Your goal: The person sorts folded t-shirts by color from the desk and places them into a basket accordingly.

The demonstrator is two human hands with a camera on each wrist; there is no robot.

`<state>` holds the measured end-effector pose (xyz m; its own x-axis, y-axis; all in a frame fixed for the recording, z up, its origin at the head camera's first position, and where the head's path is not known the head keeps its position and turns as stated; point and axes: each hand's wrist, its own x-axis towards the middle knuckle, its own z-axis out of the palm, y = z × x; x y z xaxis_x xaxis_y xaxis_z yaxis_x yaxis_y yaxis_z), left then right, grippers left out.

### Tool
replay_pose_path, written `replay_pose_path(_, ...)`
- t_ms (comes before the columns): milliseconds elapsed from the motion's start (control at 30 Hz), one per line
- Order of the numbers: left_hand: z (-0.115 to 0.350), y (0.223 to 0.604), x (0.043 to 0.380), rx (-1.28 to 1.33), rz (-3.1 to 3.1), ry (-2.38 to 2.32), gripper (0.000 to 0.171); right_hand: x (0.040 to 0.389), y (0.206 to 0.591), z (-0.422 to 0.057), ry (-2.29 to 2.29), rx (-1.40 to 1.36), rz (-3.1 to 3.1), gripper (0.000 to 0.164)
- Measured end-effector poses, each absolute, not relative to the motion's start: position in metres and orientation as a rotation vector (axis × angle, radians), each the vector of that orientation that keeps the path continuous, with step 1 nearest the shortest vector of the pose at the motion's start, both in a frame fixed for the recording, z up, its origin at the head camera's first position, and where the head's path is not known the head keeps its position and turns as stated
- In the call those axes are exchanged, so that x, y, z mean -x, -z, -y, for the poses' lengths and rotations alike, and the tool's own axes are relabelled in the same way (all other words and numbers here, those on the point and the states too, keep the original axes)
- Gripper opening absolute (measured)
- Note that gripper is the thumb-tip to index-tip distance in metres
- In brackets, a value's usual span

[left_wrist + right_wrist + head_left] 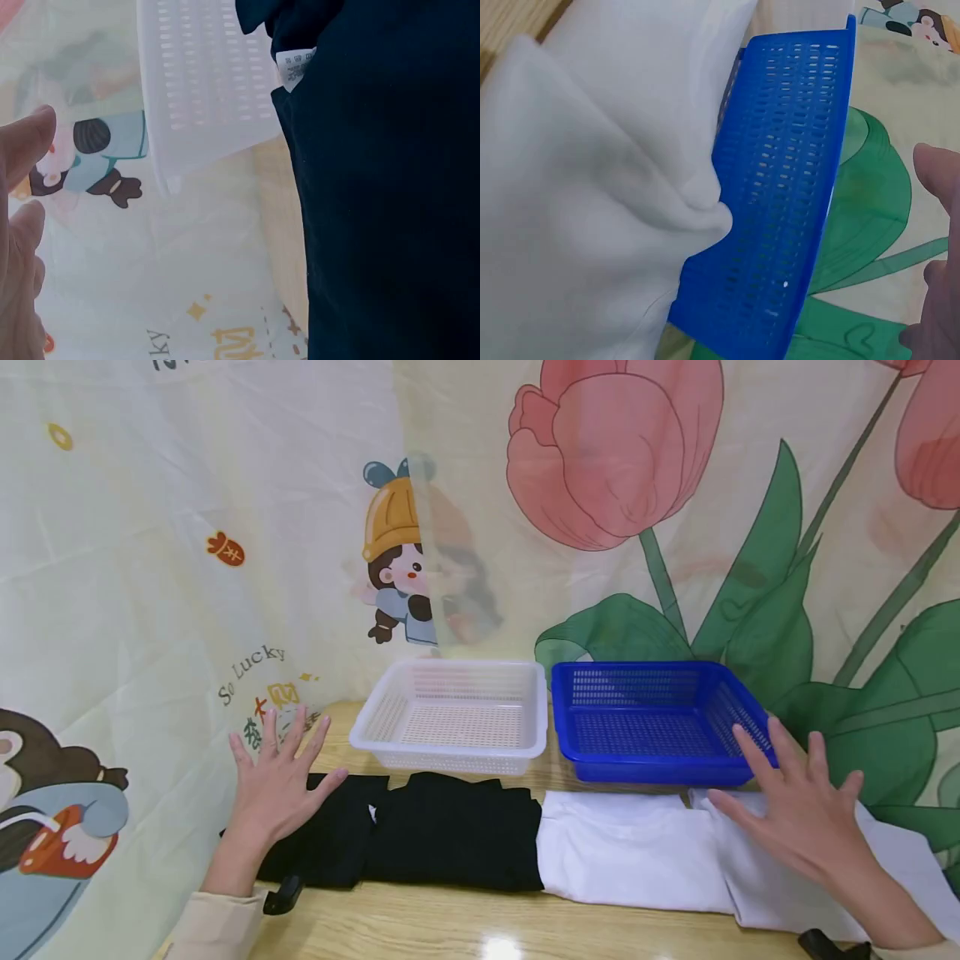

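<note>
In the head view my left hand is held up with fingers spread, over the left end of two folded black garments. One black garment shows a small white label in the left wrist view. My right hand is also spread, above two folded white garments lying side by side at the right. Neither hand holds anything. Behind the black cloth stands a white plastic basket, and beside it a blue plastic basket. Both baskets have perforated walls, and no items show inside them.
The garments lie in a row on a wooden table, in front of the baskets. A printed cloth with tulips and cartoon figures hangs behind and at the left. Black wrist straps show at both wrists.
</note>
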<state>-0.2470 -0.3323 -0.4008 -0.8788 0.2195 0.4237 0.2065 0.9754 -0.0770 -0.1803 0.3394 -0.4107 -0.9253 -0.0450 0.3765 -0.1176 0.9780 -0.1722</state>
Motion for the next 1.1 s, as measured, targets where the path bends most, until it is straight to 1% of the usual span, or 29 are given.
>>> replay_pose_path(467, 0.315, 0.397, 0.25, 0.349, 2.74, 0.041, 0.089, 0.192, 0.397, -0.294, -0.441, -0.228, 2.763, 0.104)
replay_pose_path(733, 0.313, 0.397, 0.247, 0.355, 2.814, 0.299, 0.087, 0.193, 0.392, -0.26, -0.725, -0.301, 2.829, 0.101)
replay_pose_path(933, 0.306, 0.403, 0.247, 0.386, 2.827, 0.494, 0.079, 0.193, 0.388, -0.24, -0.909, -0.327, 2.85, 0.098)
replay_pose_path(1100, 0.3, 0.41, 0.247, 0.4, 2.869, 0.649, 0.073, 0.191, 0.385, -0.222, -1.159, -0.316, 2.879, 0.095)
